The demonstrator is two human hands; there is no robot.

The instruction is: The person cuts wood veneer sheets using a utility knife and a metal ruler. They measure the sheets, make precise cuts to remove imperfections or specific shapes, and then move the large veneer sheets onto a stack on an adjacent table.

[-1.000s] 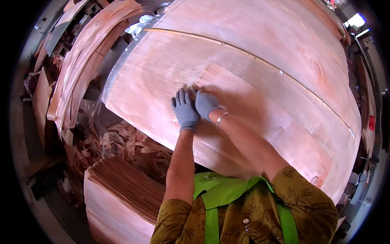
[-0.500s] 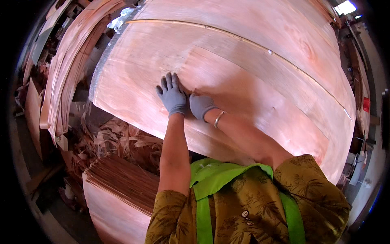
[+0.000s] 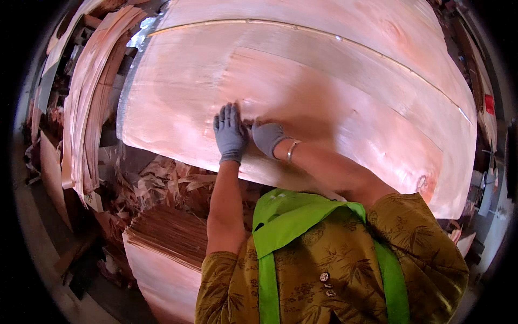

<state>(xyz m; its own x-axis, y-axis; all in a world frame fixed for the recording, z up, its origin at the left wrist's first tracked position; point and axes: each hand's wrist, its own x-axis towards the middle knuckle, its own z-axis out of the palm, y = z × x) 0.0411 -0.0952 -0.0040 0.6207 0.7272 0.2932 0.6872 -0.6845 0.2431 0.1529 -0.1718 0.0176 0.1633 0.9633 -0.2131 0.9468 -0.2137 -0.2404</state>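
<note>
Pinkish wood veneer covers a broad sheet (image 3: 167, 92), with a smaller rectangular veneer piece (image 3: 302, 92) lying flat on top of it. My gloved left hand (image 3: 230, 136) presses flat on the near left part of the smaller piece, fingers stretched out. Close beside it, my gloved right hand (image 3: 268, 139) is closed, knuckles up, low against the veneer. A small dark shape shows between the two hands; whether my right fingers hold it is hidden.
Across the far part of the sheet lies a thin bamboo rod (image 3: 294, 26). Long veneer strips (image 3: 89, 102) hang in a bundle at the left. Veneer scraps (image 3: 167, 181) and a stack of thin sheets (image 3: 167, 232) sit below the near left edge.
The fingers of my left hand have come closer together. My right hand stays closed beside it. The whole view has shifted slightly.
</note>
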